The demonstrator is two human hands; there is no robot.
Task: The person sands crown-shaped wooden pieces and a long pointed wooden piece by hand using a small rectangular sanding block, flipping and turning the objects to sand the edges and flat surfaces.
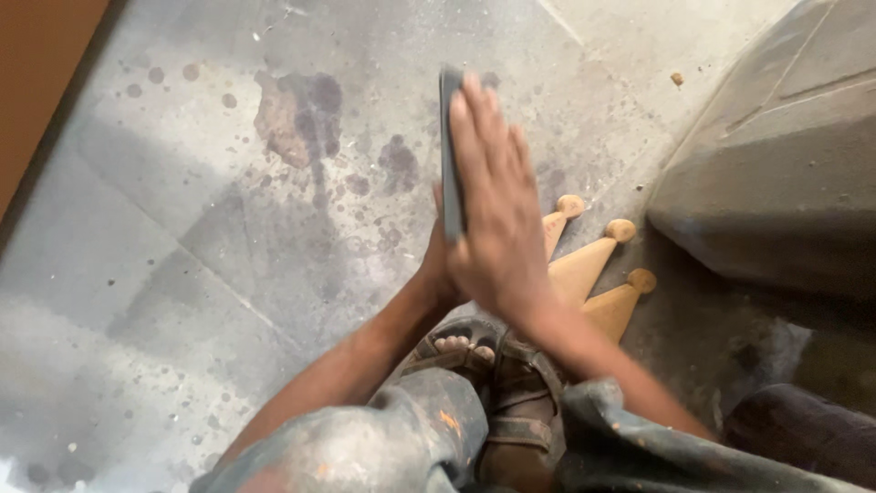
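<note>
My right hand (497, 205) lies flat, fingers straight, against the side of a thin dark sheet (449, 137) held on edge. My left hand (436, 260) is mostly hidden behind the right one and the sheet; only its wrist and heel show, pressed on the sheet's other side. Under my hands lies a wooden piece (593, 269) with three pointed prongs, each tipped with a small round knob. My sandalled feet (493, 365) rest just below it.
A stained grey tiled floor (228, 228) spreads left. A large dusty grey object (785, 155) stands at the right. An orange-brown surface (36, 73) runs along the top-left corner. My paint-spattered trousers (411, 438) fill the bottom.
</note>
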